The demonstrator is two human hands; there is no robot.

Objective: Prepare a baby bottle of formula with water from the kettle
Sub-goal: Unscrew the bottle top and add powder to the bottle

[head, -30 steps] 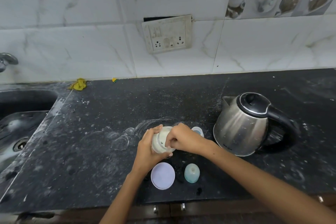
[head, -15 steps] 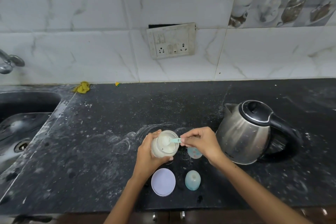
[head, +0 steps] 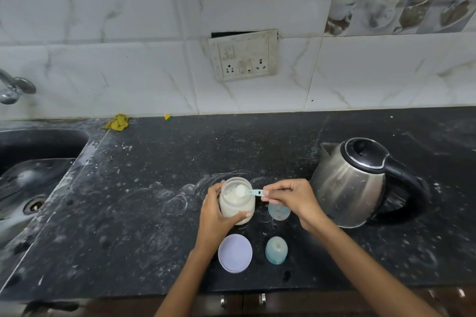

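right hand (head: 288, 197) pinching scoop (head: 251, 192), now lifting heaped powder out of formula jar (head: 237, 201); left hand (head: 215, 210) gripping jar. bottle (head: 279, 210) dosing likely next.

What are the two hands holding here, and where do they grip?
The left hand wraps the side of the powder jar. The right hand pinches the scoop by its handle end.

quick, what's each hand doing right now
Left hand: grips the powder jar.
Right hand: pinches the scoop, loaded with powder, over the jar.
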